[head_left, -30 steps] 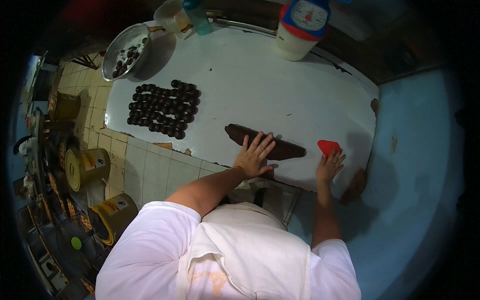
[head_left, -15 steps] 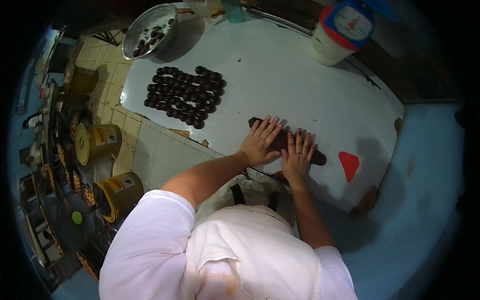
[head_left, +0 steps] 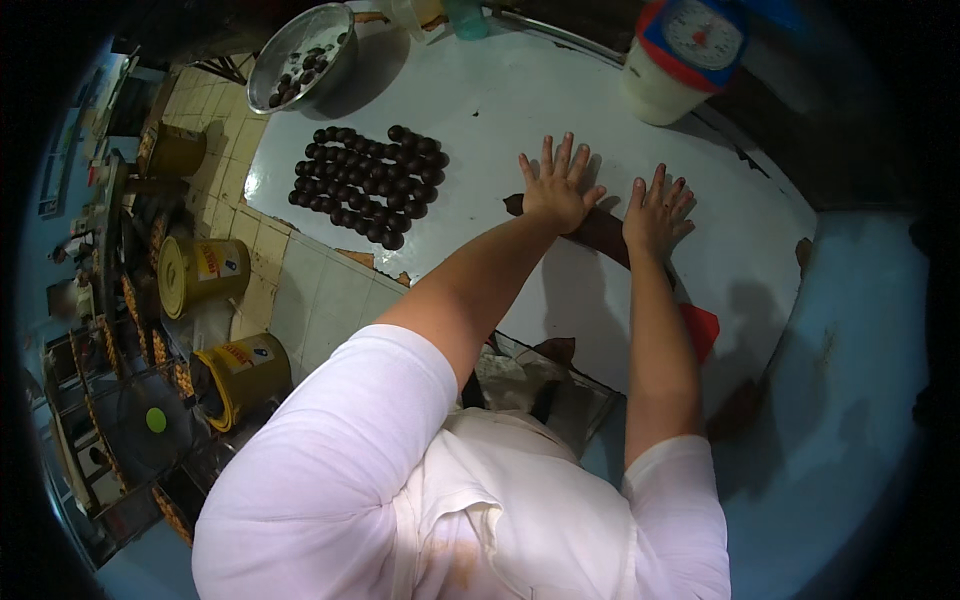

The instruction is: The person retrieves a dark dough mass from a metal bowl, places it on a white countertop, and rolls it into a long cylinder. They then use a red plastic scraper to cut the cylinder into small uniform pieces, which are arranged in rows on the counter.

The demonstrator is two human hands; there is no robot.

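A dark brown log that looks like dough point(head_left: 603, 236) lies slantwise on the white tabletop point(head_left: 480, 170). Across it rest my left hand point(head_left: 558, 195) and my right hand point(head_left: 655, 220), palms down with fingers spread and pointing away from me. The wrists and palms cover parts of the log. Its left tip shows beside my left wrist and a stretch shows between the hands. Close to my right forearm is a flat red scraper point(head_left: 703, 332), partly hidden by that arm. Off to the left, several dark brown balls point(head_left: 368, 182) sit in tight rows.
At the far left edge stands a metal bowl point(head_left: 345, 75) holding white powder and dark balls. A blue and red dial scale point(head_left: 690, 38) sits on a whitish tub point(head_left: 655, 88) at the far right. Yellow buckets point(head_left: 205, 275) stand on the floor left of the table's chipped edge.
Both hands have moved away from me, up and to the right, and the log has rolled farther from the near edge with them. My right forearm now partly covers the red scraper.
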